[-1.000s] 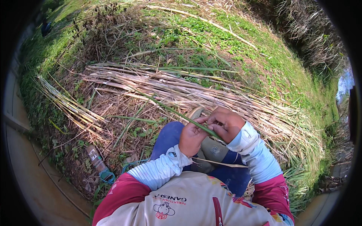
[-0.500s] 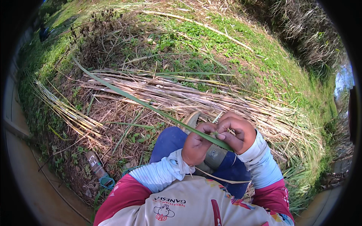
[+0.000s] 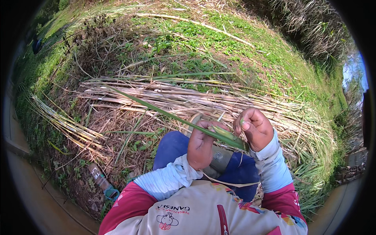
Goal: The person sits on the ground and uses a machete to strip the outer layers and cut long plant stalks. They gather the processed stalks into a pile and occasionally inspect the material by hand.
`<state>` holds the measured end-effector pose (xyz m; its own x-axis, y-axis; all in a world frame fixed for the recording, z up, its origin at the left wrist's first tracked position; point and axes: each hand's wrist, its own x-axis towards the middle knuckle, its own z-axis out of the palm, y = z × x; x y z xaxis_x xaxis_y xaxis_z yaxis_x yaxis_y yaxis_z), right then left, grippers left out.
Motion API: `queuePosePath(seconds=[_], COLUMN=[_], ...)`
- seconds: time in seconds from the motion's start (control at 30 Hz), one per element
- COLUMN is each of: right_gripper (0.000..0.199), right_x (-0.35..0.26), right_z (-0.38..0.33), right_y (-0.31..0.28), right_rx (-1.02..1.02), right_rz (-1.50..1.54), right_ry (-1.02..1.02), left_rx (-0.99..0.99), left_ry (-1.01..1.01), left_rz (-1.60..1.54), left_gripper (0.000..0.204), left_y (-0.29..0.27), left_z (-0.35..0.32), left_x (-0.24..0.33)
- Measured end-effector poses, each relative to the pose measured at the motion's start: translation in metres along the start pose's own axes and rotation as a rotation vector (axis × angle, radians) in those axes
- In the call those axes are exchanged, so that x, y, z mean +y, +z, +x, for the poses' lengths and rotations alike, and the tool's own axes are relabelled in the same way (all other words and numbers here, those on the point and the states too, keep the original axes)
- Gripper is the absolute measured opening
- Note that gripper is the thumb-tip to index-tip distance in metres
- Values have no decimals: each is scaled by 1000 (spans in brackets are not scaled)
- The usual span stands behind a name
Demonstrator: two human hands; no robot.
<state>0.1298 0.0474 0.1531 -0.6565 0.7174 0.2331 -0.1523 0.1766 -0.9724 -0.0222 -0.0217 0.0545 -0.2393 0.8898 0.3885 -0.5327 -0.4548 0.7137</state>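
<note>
A long green leaf blade (image 3: 156,109) slants from the far left down to my lap. My left hand (image 3: 200,148) is closed round its lower end, in front of my blue-clad knees. Beside the fingers, paler green split leaf shows at that end. To the right and slightly higher, my right hand (image 3: 256,128) is pinched on a small green strip (image 3: 241,120); whether the strip is still joined to the blade I cannot tell. Past both hands lies a wide heap of dry, pale stalks (image 3: 156,92).
A smaller bundle of yellowish stalks (image 3: 66,123) lies on the left. Below it rests a brownish bottle-like cylinder (image 3: 99,175) with a teal end. A long pale pole (image 3: 199,24) crosses the grass farther back. Dark brush (image 3: 301,27) rises at the far right.
My right hand has pulled away from the left, up and to the right, with the green strip. The leaf's lower end now shows pale split pieces. My left hand stays nearly in place.
</note>
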Motion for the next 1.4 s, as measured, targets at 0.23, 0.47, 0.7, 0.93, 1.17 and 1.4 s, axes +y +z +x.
queuePosePath(seconds=[0.23, 0.47, 0.7, 0.93, 1.17, 1.4], right_gripper=[17, 14, 11, 13, 24, 33], right_x=[-22, 9, 71, 60, 51, 64], right_z=[-40, -46, -27, -42, -104, -41], right_y=[-29, -35, -15, -32, -133, -27], right_rx=[205, 375, 540, 513, 408, 85], right_rz=[284, 279, 298, 300, -1647, -732], right_ry=[-62, -38, -61, 86, 82, 74], left_rx=[156, -62, -39, 292, 192, 24], left_ry=[-43, -452, -459, -457, -475, -443], left_rz=[-326, 185, 22, 179, 109, 118], left_gripper=[16, 39, 41, 35, 41, 44], left_y=[-28, -23, 16, -17, -37, -23], left_z=[22, 1, -17, -1, 1, -9], left_x=[1, -35, -51, -55, -42, -43])
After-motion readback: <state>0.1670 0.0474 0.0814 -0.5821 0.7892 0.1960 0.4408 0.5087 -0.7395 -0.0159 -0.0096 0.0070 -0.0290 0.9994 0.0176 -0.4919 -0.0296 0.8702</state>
